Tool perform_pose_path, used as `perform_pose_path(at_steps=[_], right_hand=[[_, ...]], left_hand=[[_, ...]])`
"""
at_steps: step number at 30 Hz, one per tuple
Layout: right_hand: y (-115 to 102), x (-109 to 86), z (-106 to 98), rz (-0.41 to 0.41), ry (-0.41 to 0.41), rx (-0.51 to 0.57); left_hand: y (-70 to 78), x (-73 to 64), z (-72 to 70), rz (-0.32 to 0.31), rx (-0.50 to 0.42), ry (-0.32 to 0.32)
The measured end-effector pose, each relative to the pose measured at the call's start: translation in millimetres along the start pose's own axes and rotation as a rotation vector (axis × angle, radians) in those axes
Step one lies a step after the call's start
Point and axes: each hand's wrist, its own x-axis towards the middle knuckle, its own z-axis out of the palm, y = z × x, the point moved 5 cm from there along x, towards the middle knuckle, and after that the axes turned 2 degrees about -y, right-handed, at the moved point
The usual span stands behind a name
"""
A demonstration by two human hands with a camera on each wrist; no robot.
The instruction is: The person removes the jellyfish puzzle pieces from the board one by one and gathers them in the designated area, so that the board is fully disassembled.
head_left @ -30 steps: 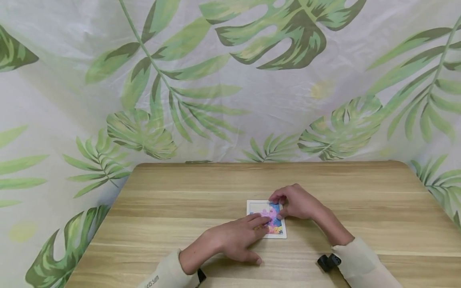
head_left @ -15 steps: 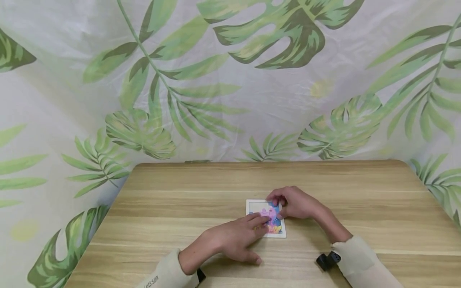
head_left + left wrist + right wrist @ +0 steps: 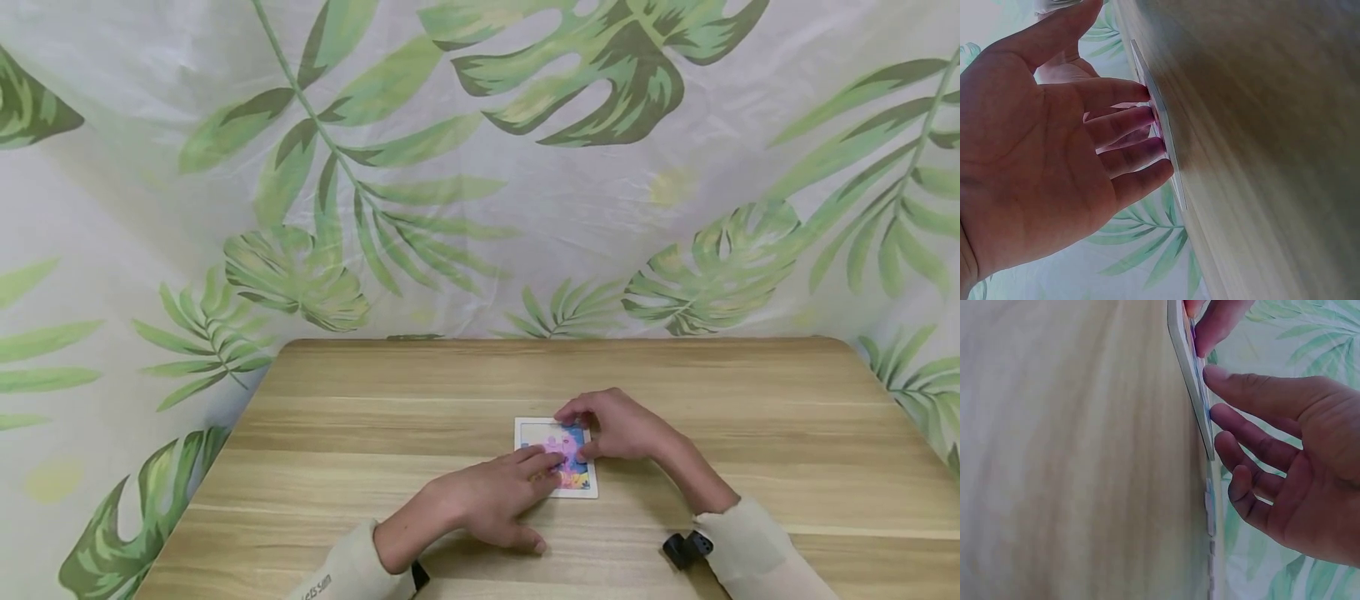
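Observation:
A small square jigsaw puzzle point(image 3: 540, 430) in a white frame lies flat on the wooden table; its picture shows pink, blue and yellow. My left hand point(image 3: 495, 500) reaches in from the lower left, fingers nearly straight with the tips on its face. The thumb stands out to the side, away from the puzzle. At the upper right corner my right hand point(image 3: 622, 425) bends its thumb and index finger round the puzzle, pinching it. In the right wrist view the other fingers point(image 3: 1250, 503) curl loosely beside the frame. The left fingers hide the picture's lower left part.
The light wooden table point(image 3: 375, 383) runs back to a leaf-patterned cloth point(image 3: 480, 208). Both forearms wear pale sleeves point(image 3: 757, 546), and a small black device point(image 3: 686, 548) sits at the right cuff.
Both hands keep nearly the same places on the puzzle. The right index finger has shifted slightly left along the top edge since the first frame.

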Motion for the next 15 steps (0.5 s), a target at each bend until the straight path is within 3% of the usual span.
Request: perform_pose_path(at_steps=[9,15], right_hand=[[-0.1,-0.4,-2.0,0.032,0.028,-0.027],[5.4,2.0,1.9,0.039,-0.013,0.08]], left_hand=[[1.3,1.5,-0.5,0.004,-0.011,-0.015],[1.9,1.0,0.1,-0.002,-0.007,-0.018]])
